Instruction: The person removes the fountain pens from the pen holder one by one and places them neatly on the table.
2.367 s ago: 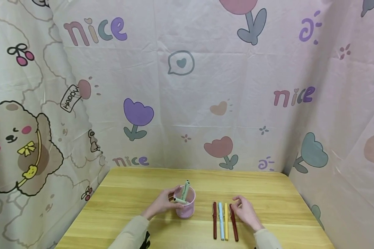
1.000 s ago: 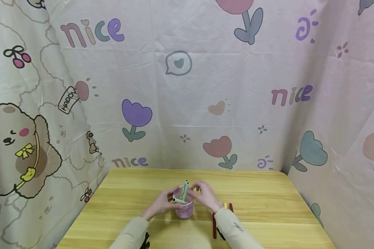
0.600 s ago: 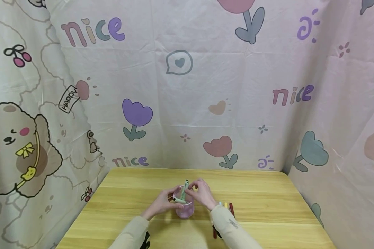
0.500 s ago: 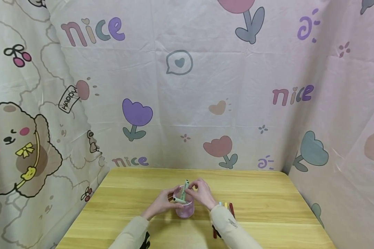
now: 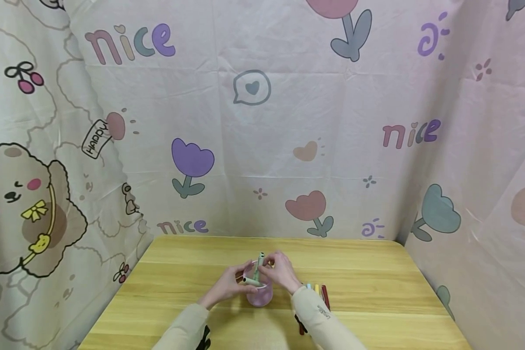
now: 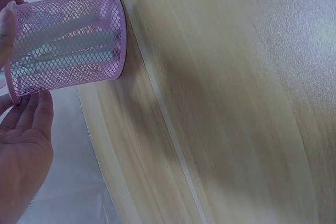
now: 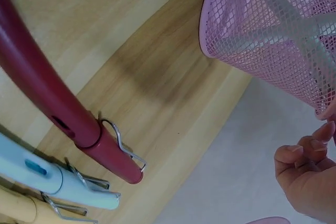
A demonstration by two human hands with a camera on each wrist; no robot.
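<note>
A pink mesh pen cup (image 5: 260,297) stands upright on the wooden table. My left hand (image 5: 228,286) holds it by the upper part, thumb at the near side and fingers round the far side. Pale green pens stand inside it; one pen (image 5: 261,256) rises above the rim, and another pen (image 5: 251,281) leans toward the left hand. At the rim my right hand (image 5: 283,273) pinches the rising pen, fingers bent. In the right wrist view the fingers sit right by the cup's mouth, and the pens cross behind the mesh.
Right of the cup lie a dark red pen (image 7: 50,90), a light blue pen (image 7: 58,182), a yellow pen (image 7: 21,206) and another dark red pen (image 5: 325,295), partly hidden by the right sleeve. A patterned curtain (image 5: 262,146) hangs behind the table.
My right hand has moved left from beside the row of pens to the cup's rim, up against a pale green pen. The left hand has stayed on the cup.
</note>
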